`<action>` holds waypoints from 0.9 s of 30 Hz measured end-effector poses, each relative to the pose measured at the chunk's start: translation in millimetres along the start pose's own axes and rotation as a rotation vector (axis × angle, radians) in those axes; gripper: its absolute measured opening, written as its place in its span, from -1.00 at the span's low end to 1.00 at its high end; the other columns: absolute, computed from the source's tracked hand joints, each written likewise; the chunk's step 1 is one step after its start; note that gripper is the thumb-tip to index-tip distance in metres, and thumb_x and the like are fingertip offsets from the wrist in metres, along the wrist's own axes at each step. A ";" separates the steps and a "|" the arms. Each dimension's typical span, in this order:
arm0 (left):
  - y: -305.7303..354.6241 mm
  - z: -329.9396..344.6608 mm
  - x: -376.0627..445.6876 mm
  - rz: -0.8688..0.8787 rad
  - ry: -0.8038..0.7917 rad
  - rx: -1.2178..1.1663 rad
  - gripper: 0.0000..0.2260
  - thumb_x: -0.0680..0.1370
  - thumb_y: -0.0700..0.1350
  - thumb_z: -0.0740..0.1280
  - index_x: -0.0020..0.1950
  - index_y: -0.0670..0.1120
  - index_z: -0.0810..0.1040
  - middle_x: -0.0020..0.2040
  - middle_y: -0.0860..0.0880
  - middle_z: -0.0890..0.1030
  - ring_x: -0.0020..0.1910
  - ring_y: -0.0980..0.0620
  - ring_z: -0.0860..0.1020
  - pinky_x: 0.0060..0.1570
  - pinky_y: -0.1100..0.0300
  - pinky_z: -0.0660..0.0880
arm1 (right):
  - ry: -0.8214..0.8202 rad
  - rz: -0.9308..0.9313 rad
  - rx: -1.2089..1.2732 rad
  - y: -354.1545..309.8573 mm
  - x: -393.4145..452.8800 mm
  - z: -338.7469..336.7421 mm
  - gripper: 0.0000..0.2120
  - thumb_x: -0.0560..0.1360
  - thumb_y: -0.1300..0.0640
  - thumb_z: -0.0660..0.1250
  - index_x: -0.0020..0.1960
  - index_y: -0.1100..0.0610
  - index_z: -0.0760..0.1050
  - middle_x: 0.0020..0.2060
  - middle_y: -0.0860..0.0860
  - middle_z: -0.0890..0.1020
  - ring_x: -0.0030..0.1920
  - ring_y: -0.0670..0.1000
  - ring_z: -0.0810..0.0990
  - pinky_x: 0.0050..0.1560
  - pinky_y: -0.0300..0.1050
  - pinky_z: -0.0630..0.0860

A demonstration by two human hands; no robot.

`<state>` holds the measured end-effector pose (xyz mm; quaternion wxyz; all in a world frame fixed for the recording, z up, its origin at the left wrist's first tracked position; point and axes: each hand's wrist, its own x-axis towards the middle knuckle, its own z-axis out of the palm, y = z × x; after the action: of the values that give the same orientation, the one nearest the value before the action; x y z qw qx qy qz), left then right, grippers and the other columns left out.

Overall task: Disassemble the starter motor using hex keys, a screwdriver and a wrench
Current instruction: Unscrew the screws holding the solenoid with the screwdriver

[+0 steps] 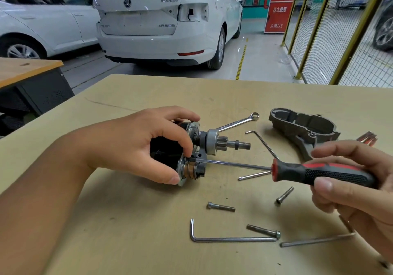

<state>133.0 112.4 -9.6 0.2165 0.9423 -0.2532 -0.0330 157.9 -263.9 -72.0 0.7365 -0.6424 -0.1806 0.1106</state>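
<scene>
I see left hand (148, 145) gripping starter motor (191, 153) | right hand (350, 181) grasping screwdriver (319, 171) | tip at motor's end plate

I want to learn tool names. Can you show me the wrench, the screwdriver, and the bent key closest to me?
wrench (240, 122): head view, middle of its shaft.
screwdriver (331, 173): head view, black and red handle.
hex key (229, 239): head view, long straight arm.

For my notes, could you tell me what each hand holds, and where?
Left hand grips the starter motor body; right hand holds the screwdriver by its handle.
</scene>
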 end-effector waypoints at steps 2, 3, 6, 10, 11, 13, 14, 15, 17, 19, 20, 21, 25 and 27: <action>0.4 0.1 0.2 -0.004 -0.002 0.007 -0.68 0.33 0.26 0.51 0.06 0.29 0.66 0.50 0.35 0.31 0.54 0.24 0.31 0.37 0.24 0.35 | 0.014 -0.008 0.001 2.1 0.1 0.7 -0.32 0.14 -0.04 0.74 0.14 0.21 0.60 -0.14 0.27 0.65 -0.40 0.12 0.51 -0.39 -0.07 0.47; 0.6 0.2 0.4 -0.006 -0.002 0.010 -0.68 0.33 0.26 0.51 0.06 0.28 0.66 0.49 0.35 0.31 0.54 0.23 0.31 0.36 0.24 0.36 | 0.018 -0.013 0.006 2.7 0.1 1.8 -0.33 0.19 -0.07 0.72 0.15 0.22 0.59 -0.15 0.30 0.64 -0.42 0.13 0.50 -0.40 -0.05 0.47; 1.5 1.0 0.7 -0.012 0.002 0.012 -0.69 0.33 0.26 0.51 0.05 0.28 0.66 0.49 0.36 0.30 0.53 0.22 0.32 0.36 0.22 0.39 | 0.047 -0.012 -0.014 1.5 -1.0 4.6 -0.35 0.30 -0.29 0.59 0.13 0.20 0.60 -0.23 0.35 0.62 -0.59 0.18 0.43 -0.50 -0.03 0.46; 3.1 1.6 1.7 -0.011 0.010 0.015 -0.73 0.35 0.21 0.53 0.03 0.27 0.66 0.48 0.34 0.32 0.53 0.20 0.33 0.37 0.23 0.37 | 0.038 -0.039 -0.010 -1.4 -0.6 3.9 -0.34 0.20 -0.21 0.68 0.11 0.19 0.60 -0.26 0.30 0.61 -0.58 0.11 0.40 -0.48 -0.09 0.43; 3.4 1.7 2.1 -0.009 0.012 0.015 -0.75 0.36 0.19 0.54 0.02 0.26 0.66 0.48 0.33 0.33 0.52 0.20 0.34 0.37 0.26 0.37 | 0.025 -0.037 -0.001 -1.8 -0.8 4.0 -0.33 0.17 -0.15 0.71 0.11 0.18 0.61 -0.25 0.27 0.61 -0.54 0.10 0.42 -0.46 -0.11 0.43; 4.1 2.1 2.9 -0.003 0.015 0.019 -0.77 0.38 0.16 0.54 0.01 0.26 0.67 0.48 0.30 0.34 0.52 0.19 0.34 0.38 0.30 0.36 | 0.013 -0.029 -0.011 -1.0 -0.9 3.5 -0.32 0.12 -0.09 0.75 0.11 0.17 0.61 -0.18 0.25 0.65 -0.44 0.10 0.48 -0.41 -0.11 0.46; 4.2 2.1 3.1 -0.001 0.016 0.021 -0.78 0.38 0.16 0.54 0.00 0.26 0.67 0.48 0.29 0.35 0.51 0.18 0.35 0.39 0.30 0.35 | 0.009 -0.030 -0.016 -0.6 -0.8 4.1 -0.32 0.11 -0.08 0.75 0.11 0.17 0.61 -0.14 0.26 0.65 -0.40 0.10 0.51 -0.40 -0.10 0.48; 4.2 1.8 3.1 -0.001 0.016 0.022 -0.79 0.39 0.16 0.53 0.00 0.25 0.67 0.48 0.28 0.35 0.51 0.18 0.35 0.39 0.29 0.36 | 0.006 -0.033 -0.016 -0.3 -0.7 4.9 -0.33 0.13 -0.09 0.74 0.11 0.18 0.61 -0.12 0.27 0.65 -0.39 0.10 0.52 -0.39 -0.08 0.49; 4.5 2.2 3.4 -0.006 0.022 0.022 -0.81 0.41 0.20 0.51 -0.01 0.25 0.67 0.48 0.28 0.35 0.51 0.16 0.36 0.39 0.20 0.38 | 0.022 -0.026 -0.003 -0.7 -0.2 6.7 -0.34 0.21 -0.18 0.69 0.14 0.19 0.61 -0.16 0.32 0.60 -0.45 0.12 0.50 -0.43 -0.06 0.47; 6.1 6.4 5.8 -0.016 0.058 0.005 -0.86 0.45 0.21 0.46 -0.05 0.23 0.68 0.47 0.28 0.38 0.51 0.17 0.36 0.38 0.10 0.41 | 0.059 -0.009 -0.026 -3.2 -0.7 7.6 -0.30 0.26 -0.34 0.59 0.16 0.15 0.60 -0.22 0.34 0.60 -0.57 0.17 0.45 -0.49 -0.06 0.44; 7.2 10.1 8.2 -0.016 0.090 -0.004 -0.92 0.48 0.16 0.44 -0.09 0.21 0.68 0.46 0.28 0.41 0.49 0.17 0.38 0.36 0.07 0.42 | 0.066 -0.013 -0.062 -4.2 -0.8 6.5 -0.29 0.26 -0.39 0.56 0.16 0.11 0.60 -0.24 0.31 0.63 -0.61 0.18 0.42 -0.50 -0.07 0.43; 8.2 14.0 10.7 -0.014 0.122 -0.006 -0.97 0.48 0.09 0.44 -0.13 0.18 0.67 0.43 0.26 0.44 0.46 0.16 0.41 0.35 0.05 0.43 | 0.063 -0.026 -0.094 -4.8 -1.1 5.4 -0.30 0.26 -0.40 0.55 0.16 0.10 0.60 -0.25 0.29 0.65 -0.63 0.17 0.41 -0.51 -0.09 0.43; 10.8 23.2 15.8 -0.025 0.163 0.040 -0.96 0.39 -0.07 0.38 -0.23 0.08 0.60 0.36 0.22 0.51 0.36 0.13 0.45 0.25 0.02 0.45 | 0.046 -0.074 -0.089 -5.1 -1.8 4.0 -0.33 0.24 -0.23 0.66 0.16 0.16 0.59 -0.22 0.28 0.63 -0.58 0.09 0.41 -0.45 -0.14 0.41; 10.8 22.5 15.1 -0.032 0.162 0.025 -0.96 0.37 -0.07 0.38 -0.24 0.08 0.59 0.35 0.23 0.51 0.35 0.16 0.45 0.20 0.10 0.45 | 0.056 -0.062 -0.047 -4.5 -1.7 1.4 -0.34 0.16 -0.14 0.72 0.13 0.15 0.60 -0.13 0.25 0.67 -0.45 0.11 0.48 -0.40 -0.12 0.43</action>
<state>137.3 87.8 -24.6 0.2241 0.9483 -0.2204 0.0430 155.5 -264.0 -67.6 0.7290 -0.6565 -0.1824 0.0652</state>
